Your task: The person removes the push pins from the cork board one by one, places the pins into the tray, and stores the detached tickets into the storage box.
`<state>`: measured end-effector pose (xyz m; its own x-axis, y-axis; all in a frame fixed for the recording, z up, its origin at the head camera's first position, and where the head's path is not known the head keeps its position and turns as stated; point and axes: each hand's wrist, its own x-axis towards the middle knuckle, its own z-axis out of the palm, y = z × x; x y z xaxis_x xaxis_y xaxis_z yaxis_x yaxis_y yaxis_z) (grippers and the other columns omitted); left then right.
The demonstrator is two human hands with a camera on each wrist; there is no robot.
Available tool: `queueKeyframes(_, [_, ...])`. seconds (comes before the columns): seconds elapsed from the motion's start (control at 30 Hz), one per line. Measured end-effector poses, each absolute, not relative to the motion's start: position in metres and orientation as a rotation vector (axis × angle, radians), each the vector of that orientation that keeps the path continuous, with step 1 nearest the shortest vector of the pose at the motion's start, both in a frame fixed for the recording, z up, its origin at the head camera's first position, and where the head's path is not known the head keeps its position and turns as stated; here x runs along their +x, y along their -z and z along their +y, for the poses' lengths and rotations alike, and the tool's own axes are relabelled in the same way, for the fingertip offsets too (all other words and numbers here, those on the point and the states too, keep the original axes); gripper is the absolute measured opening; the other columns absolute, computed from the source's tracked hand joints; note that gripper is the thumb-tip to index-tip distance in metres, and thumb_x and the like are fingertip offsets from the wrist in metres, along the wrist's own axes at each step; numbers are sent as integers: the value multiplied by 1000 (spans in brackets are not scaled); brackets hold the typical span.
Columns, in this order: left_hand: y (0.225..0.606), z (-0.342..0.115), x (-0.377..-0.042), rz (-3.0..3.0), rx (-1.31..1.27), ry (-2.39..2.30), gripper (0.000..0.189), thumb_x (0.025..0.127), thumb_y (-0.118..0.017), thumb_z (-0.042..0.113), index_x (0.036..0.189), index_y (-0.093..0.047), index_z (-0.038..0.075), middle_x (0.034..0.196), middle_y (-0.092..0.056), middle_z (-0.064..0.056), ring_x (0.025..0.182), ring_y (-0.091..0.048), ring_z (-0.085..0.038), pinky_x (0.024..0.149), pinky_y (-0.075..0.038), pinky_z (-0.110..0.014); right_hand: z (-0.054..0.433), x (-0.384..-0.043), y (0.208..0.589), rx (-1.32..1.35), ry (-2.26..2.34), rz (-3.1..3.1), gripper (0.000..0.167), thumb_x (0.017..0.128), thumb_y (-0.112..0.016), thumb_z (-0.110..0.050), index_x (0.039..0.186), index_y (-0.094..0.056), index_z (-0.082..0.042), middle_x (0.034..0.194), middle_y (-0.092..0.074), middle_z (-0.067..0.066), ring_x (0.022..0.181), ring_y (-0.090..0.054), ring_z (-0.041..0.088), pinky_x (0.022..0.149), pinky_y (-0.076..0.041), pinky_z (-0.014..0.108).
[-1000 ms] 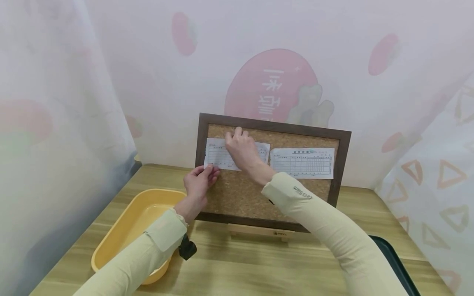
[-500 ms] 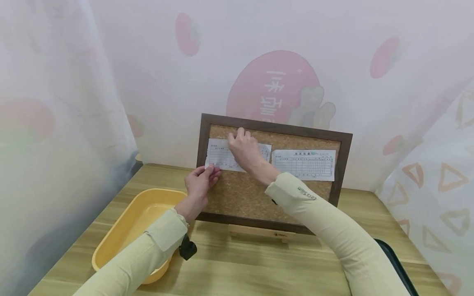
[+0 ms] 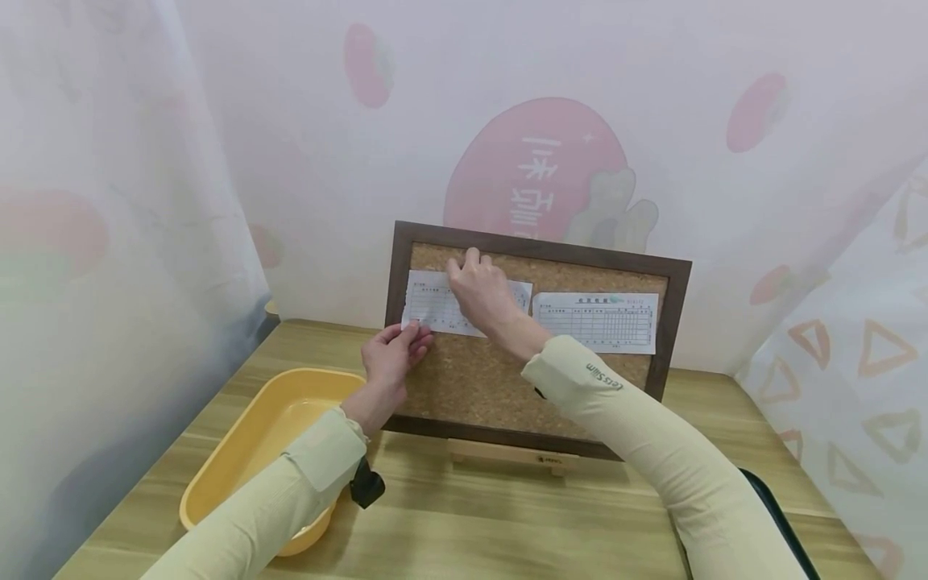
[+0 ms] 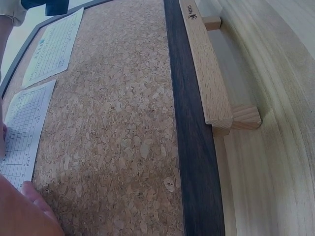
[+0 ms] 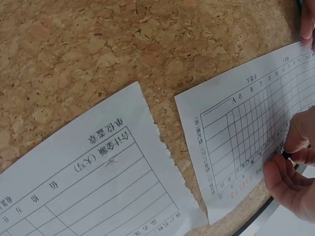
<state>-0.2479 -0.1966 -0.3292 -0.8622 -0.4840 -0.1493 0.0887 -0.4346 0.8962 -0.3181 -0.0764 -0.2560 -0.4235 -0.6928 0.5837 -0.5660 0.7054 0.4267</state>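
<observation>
A dark-framed cork board [image 3: 478, 383] leans upright on the table. Two printed receipt slips lie side by side across its upper half: a left slip [image 3: 432, 302] and a right slip [image 3: 594, 322]. My left hand [image 3: 387, 362] pinches the left slip's lower left corner, its thumb on the paper. Over the upper middle of that slip, my right hand [image 3: 482, 294] has its fingers curled. Seen from the right wrist, its thumb and forefinger pinch a small black push pin [image 5: 285, 155] against the paper near its top edge. The pin's tip is hidden.
A wooden stand [image 4: 209, 69] supports the board's lower edge. To the left, a yellow tray [image 3: 239, 439] sits partly beneath my left forearm. The edge of a dark green tray [image 3: 776, 515] shows at the right, beyond my right sleeve. A printed curtain [image 3: 326, 177] hangs behind.
The view has shifted slightly, so the board appears a little further right. Both hands keep their places on the left slip, and both slips stay where they were.
</observation>
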Motion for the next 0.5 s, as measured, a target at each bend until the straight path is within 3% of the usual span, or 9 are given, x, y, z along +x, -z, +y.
queueKeyframes(0.5, [327,-197,-246,-1427,526,2347,16,94,-59,13,102,-58,-1,67,-69,6,65,-68,-4,64,-55,-16,-73,-319,253,1014,160,-2191,10,93,-51,-4,98,-60,-1,89,-60,16,65,-60,22,51,-54,27])
